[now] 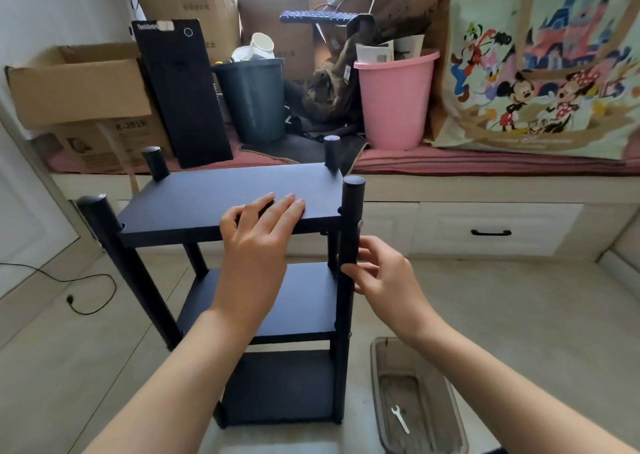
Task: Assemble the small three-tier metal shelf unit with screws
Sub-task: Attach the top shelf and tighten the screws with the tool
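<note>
At centre frame the shelf [228, 207] stands upright on the floor, all three tiers seated between four black posts. The left hand [258, 231] lies flat on the top tier's near edge, fingers straight, pressing down to steady it. At four o'clock from that hand, the right hand [377, 273] curls its fingers round the near right post [349, 245], just below the top tier. A screw head [360, 224] shows on that post at top-tier level, another [349, 334] at the middle tier.

Judging by this, the frame is nearly built and the step in hand is checking or snugging the near right corner. The next move probably calls for the wrench [400, 419], which lies untouched in the clear tray [377, 356] at five o'clock from the shelf; the right hand would have to let go of the post to fetch it while the left keeps the unit from rocking.

Beyond, at twelve o'clock, a pink bin [394, 107] and a dark bin [251, 103] sit on the window seat among boxes.
</note>
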Tool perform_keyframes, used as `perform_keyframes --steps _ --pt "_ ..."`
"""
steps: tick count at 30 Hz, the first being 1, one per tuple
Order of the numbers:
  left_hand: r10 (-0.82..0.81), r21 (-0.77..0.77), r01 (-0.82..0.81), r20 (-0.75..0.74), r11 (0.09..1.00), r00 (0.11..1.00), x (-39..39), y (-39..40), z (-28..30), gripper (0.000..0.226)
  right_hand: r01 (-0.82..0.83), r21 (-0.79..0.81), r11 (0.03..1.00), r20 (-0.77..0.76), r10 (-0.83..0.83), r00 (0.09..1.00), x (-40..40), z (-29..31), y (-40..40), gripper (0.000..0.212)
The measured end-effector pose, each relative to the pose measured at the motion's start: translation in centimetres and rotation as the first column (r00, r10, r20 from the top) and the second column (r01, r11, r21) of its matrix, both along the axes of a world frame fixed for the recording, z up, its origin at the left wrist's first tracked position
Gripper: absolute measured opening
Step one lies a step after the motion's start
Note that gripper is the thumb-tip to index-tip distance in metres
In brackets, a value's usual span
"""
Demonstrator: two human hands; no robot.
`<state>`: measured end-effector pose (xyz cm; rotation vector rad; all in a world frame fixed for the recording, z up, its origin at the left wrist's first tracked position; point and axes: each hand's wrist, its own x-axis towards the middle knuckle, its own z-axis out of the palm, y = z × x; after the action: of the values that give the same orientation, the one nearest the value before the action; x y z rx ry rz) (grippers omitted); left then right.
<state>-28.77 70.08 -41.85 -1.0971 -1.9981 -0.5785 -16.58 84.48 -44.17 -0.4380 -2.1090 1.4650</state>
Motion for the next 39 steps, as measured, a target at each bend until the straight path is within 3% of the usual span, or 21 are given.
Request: perform_keyframes --steps 8,12,16,18,20,22,23,25,28,33,39 --pt "-0.078 0.015 0.077 0.068 0.997 0.995 1.3 0.0 0.2 0.05 -0.093 -0.043 0.995 0.028 0.094 0.995 1.9 0.1 1.1 0.029" --pt "-0.16 0.082 0.149 0.151 0.985 0.975 3.3 -0.6 -0.3 0.052 -0.152 0.061 0.986 0.184 0.139 0.973 2.7 -0.3 2.5 0.04" --pt "-0.274 0.224 0.229 0.196 0.947 0.942 5.9 -0.6 -0.8 0.024 -0.131 0.126 0.983 0.379 0.074 0.923 3.7 -2.6 4.5 0.025" --pt "-0.282 0.294 0.191 0.305 0.936 0.91 6.6 -0.4 -1.0 0.011 -0.134 0.171 0.976 0.507 0.03 0.861 4.3 -4.9 5.4 0.022" --pt "-0.28 0.301 0.134 0.523 0.944 0.805 6.7 -0.2 -1.5 0.014 -0.205 0.167 0.964 0.658 0.046 0.752 5.2 -7.7 6.0 0.024" --pt "-0.289 0.274 0.112 0.779 0.955 0.557 6.3 0.3 -2.5 0.021 -0.297 0.117 0.948 0.78 0.097 0.618 6.2 -10.3 6.4 0.025" --pt "-0.288 0.266 0.112 0.86 0.958 0.421 6.1 0.6 -2.9 0.024 -0.315 0.076 0.946 0.817 0.122 0.564 6.5 -11.4 6.7 0.025" --pt "-0.281 0.243 0.153 0.906 0.958 0.318 5.8 1.3 -3.7 0.032 -0.276 -0.018 0.961 0.859 0.156 0.488 6.5 -13.1 7.5 0.023" --pt "-0.301 0.242 0.213 0.898 0.947 0.319 5.6 2.5 -4.5 0.028 -0.18 -0.068 0.981 0.888 0.142 0.438 4.9 -15.3 9.0 0.025" --pt "-0.222 0.151 0.224 0.914 0.963 0.338 4.6 3.7 -5.7 0.011 0.075 -0.133 0.988 0.885 0.085 0.459 3.0 -21.2 9.6 0.014" --pt "-0.24 0.138 0.282 0.899 0.949 0.367 3.6 3.9 -6.0 0.008 0.214 -0.114 0.97 0.946 0.041 0.321 4.2 -29.9 8.5 0.006"
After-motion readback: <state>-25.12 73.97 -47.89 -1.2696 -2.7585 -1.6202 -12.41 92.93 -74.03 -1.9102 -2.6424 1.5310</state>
